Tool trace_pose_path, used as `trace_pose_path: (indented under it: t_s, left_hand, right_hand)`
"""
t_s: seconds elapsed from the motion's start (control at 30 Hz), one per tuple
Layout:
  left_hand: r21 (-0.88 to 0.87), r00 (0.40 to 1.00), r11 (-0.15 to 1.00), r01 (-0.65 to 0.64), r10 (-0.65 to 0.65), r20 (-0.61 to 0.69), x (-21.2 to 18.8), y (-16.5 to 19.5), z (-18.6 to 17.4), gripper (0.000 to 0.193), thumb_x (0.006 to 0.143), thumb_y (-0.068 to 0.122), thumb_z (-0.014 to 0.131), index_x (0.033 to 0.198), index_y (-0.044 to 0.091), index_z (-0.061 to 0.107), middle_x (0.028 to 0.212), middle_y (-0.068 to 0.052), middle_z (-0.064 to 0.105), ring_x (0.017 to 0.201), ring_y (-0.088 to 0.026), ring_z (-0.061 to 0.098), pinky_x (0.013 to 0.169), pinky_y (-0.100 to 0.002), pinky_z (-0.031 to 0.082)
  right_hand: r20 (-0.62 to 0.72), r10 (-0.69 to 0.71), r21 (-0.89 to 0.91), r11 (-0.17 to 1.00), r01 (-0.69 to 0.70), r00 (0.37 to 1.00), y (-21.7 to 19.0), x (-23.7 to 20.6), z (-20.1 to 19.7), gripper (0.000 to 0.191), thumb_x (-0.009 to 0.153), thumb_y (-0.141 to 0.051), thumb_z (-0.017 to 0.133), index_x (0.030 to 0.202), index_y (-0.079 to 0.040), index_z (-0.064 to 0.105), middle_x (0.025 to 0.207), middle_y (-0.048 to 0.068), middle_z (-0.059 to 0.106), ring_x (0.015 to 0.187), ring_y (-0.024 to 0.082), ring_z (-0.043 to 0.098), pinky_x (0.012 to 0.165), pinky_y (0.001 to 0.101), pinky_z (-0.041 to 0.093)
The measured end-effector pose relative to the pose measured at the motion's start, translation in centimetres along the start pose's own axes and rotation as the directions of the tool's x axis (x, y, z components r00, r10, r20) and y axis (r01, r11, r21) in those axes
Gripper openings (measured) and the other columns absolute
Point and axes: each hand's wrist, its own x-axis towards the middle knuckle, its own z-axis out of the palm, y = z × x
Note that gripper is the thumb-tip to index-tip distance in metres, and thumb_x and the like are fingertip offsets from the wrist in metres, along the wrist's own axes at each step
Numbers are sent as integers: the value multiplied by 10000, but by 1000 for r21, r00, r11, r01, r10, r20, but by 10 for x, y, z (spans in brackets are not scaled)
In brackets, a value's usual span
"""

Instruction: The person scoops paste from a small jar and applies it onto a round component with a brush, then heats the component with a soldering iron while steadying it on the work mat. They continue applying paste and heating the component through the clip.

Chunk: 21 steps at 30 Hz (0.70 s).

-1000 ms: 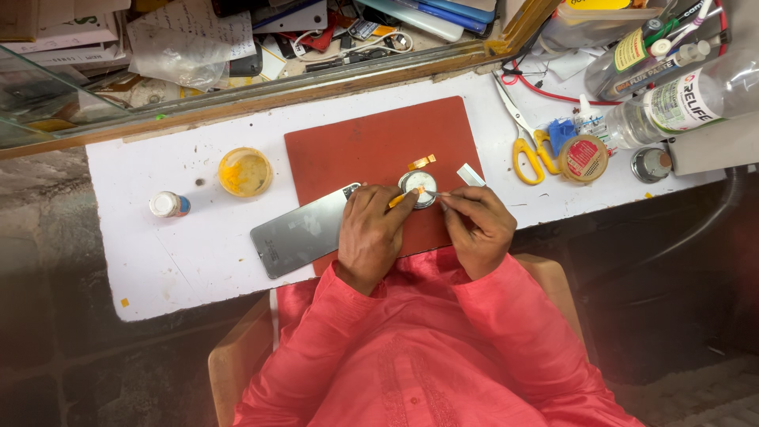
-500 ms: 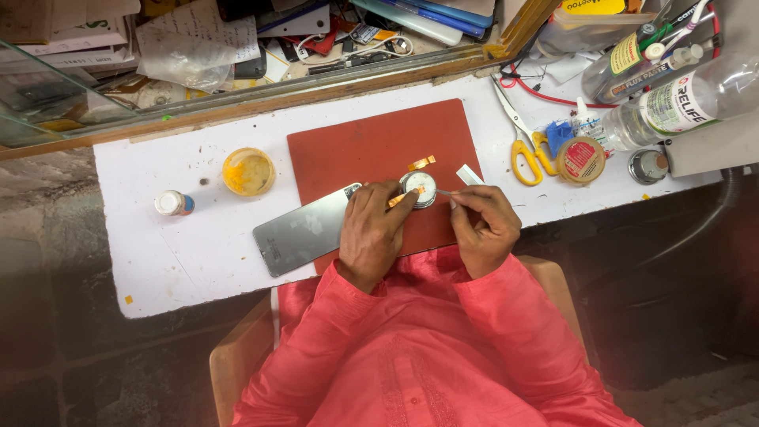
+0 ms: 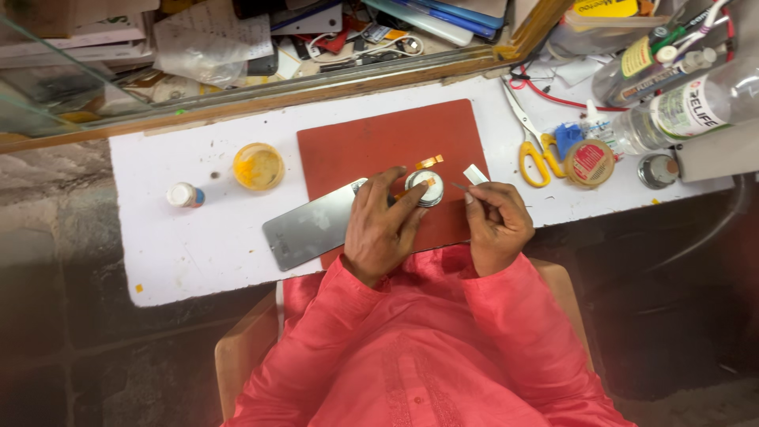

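Fingers (image 3: 411, 198) of our left hand (image 3: 379, 229) are pressed onto a small round silver tin (image 3: 427, 188), so it cannot slide. The tin sits on the red mat (image 3: 371, 142), near the mat's front right corner. Our right hand (image 3: 496, 225), just right of the mat's edge, pinches thin tweezers (image 3: 460, 187) tight, with the sharp tip pointing at the tin.

The mat looks flat, soft and dull. A shiny grey metal plate (image 3: 312, 229) lies over the mat's front left corner. Left of the mat on the white bench (image 3: 190, 253) sit a yellow pot (image 3: 258, 165) and a little white bottle (image 3: 183, 194). Right of the mat lie yellow-handled scissors (image 3: 534, 154) and a round roll of tape (image 3: 589, 162).
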Motion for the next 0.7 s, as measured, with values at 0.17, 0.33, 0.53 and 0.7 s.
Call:
trace_pose_path:
  t_s: [0.17,0.33,0.53,0.7]
  left_hand:
    - [23,1000,1000,7,-7,-8,0,4,-1,463,850,170,823,1295,147,695,1414,-158,552,1249,-375,554,1042,-482,493]
    - [48,1000,999,-15,14,22,1,4,-1,519,821,183,844,1313,165,678,1422,-161,531,1258,-387,544,1043,-499,479]
    - [-111,990,992,66,-78,-114,-12,-4,-11,537,871,122,847,1367,167,648,1453,-154,532,1336,-353,552,1071,-441,502]
    - [194,878,954,230,-118,-465,-40,-43,-68,729,857,36,870,1489,58,509,1515,-158,521,1465,-368,470,1243,-493,389]
  right_hand:
    - [-20,35,43,998,-34,999,5,1,-1,143,941,141,710,1022,23,711,1075,56,667,758,3,534,629,164,401]
    - [-19,47,101,994,-45,999,8,1,-3,133,954,136,701,1029,26,705,1081,55,664,802,9,563,673,169,431]
    - [-62,87,101,992,-80,994,11,1,-6,100,963,111,721,1031,38,715,1053,70,685,784,51,550,709,189,442]
    - [-67,121,379,921,-87,990,22,4,-7,107,989,99,694,1072,33,677,955,89,683,833,126,644,814,276,562]
